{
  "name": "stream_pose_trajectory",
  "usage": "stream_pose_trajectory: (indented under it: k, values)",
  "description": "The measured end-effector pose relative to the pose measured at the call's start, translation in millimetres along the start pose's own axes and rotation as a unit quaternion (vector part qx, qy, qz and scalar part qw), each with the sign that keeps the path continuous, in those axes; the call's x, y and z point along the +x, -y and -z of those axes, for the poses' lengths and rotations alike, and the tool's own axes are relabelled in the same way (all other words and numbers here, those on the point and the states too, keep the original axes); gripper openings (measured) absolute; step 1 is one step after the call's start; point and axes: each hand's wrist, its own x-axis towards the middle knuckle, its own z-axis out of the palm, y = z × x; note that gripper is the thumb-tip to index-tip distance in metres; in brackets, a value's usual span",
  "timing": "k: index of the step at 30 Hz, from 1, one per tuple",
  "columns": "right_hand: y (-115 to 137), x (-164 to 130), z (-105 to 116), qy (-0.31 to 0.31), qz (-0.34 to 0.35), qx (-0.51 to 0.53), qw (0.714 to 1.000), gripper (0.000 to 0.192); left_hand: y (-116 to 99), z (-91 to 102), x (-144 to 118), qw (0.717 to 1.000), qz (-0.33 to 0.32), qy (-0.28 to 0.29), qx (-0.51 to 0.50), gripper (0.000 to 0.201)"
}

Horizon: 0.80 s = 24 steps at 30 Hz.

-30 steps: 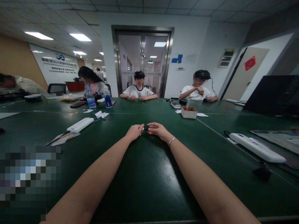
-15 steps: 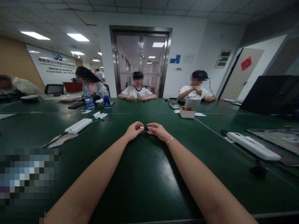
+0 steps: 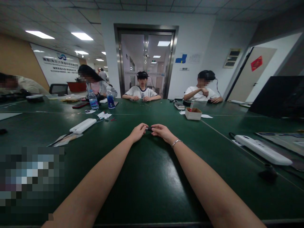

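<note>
Above the green table (image 3: 142, 177), a small dark stick-shaped object (image 3: 149, 129) spans the short gap between my two hands. Its left end looks lighter, but the fingers cover most of it and I cannot make out its kind. My left hand (image 3: 138, 132) pinches that lighter end between thumb and fingertips. The black end sits in the closed fingertips of my right hand (image 3: 163, 133), which has a silver bracelet (image 3: 176, 143) at its wrist.
White power strips lie to the left (image 3: 83, 126) and right (image 3: 262, 149). Farther back stand a small open box (image 3: 193, 114) and two bottles, a clear one (image 3: 93, 100) and a blue one (image 3: 110, 100). A black screen (image 3: 280, 98) is at right. Several people sit around the table.
The view has shifted slightly, so the surroundings sit a little farther right. Less of the object's silver end shows beside my left fingers. Both hands keep their pinch.
</note>
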Motion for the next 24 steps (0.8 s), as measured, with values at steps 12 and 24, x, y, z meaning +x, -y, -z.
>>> stream_pose_trajectory:
  k: [12,24]
  values:
    - [0,0,0,-0.003,-0.003,0.002,1.000,0.017,0,0.3,0,1.000,-0.007,0.002,-0.005,0.028]
    - [3,-2,-1,-0.010,-0.010,0.019,1.000,0.016,-96,67.8,15,0.985,-0.128,-0.112,0.004,0.044]
